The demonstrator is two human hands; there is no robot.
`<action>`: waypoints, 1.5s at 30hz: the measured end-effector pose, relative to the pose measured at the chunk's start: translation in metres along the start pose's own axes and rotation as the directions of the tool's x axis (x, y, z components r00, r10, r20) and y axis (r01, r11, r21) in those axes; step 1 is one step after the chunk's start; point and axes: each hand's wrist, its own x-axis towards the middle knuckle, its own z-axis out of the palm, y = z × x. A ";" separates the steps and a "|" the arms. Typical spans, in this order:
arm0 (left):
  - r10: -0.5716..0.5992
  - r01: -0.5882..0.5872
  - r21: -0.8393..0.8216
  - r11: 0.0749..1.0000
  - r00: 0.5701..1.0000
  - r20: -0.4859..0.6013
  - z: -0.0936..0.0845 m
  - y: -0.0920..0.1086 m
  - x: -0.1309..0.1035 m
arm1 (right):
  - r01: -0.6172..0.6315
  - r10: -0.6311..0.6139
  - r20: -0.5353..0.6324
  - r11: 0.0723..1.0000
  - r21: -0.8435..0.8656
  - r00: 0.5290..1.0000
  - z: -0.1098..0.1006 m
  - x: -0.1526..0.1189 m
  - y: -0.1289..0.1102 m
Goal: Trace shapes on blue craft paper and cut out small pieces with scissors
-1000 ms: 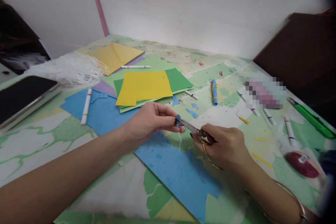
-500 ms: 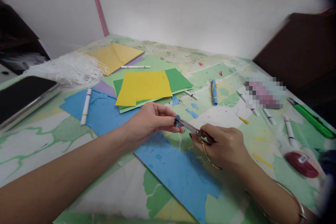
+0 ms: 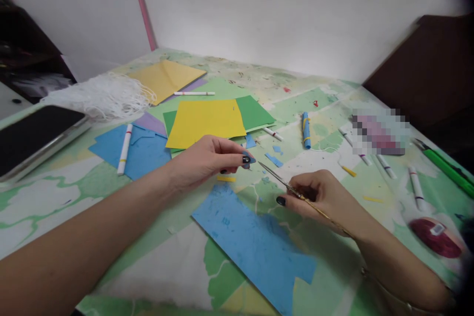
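Observation:
My left hand pinches a small blue paper piece between thumb and fingers, above the middle of the table. Just to its right, my right hand is closed round the handles of metal scissors, whose blades look closed and point left at the piece without touching it. Below both hands lies a large cut sheet of blue paper. Small blue scraps and a yellow strip are scattered near the hands.
Yellow paper lies on green sheets at centre. White string and a dark-screened device sit at left. Several markers, a blue roll, a green cutter and a dark red oval item are at right.
The scissors have come away from the blue piece as my right hand moved slightly right and down. Their blades closed. A yellow strip now shows beneath my left hand.

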 end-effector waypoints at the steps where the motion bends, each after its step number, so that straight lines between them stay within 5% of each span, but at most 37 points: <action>1: -0.002 0.002 0.016 1.000 1.000 0.016 -0.001 0.001 0.000 | -0.023 0.021 0.045 0.999 0.049 0.999 -0.001 0.000 0.001; 12: 0.000 -0.010 0.273 0.962 0.999 0.038 0.007 0.007 -0.008 | -0.161 0.080 0.293 0.951 0.264 0.953 0.001 0.001 -0.007; 27: -0.082 0.080 -0.081 0.994 0.996 -0.026 0.021 -0.001 -0.008 | -0.215 0.143 0.256 0.935 0.281 0.956 0.009 0.003 -0.005; 45: -0.128 0.119 -0.123 0.985 0.989 -0.068 0.026 0.000 -0.009 | -0.209 0.149 0.225 0.939 0.273 0.963 0.011 0.005 -0.004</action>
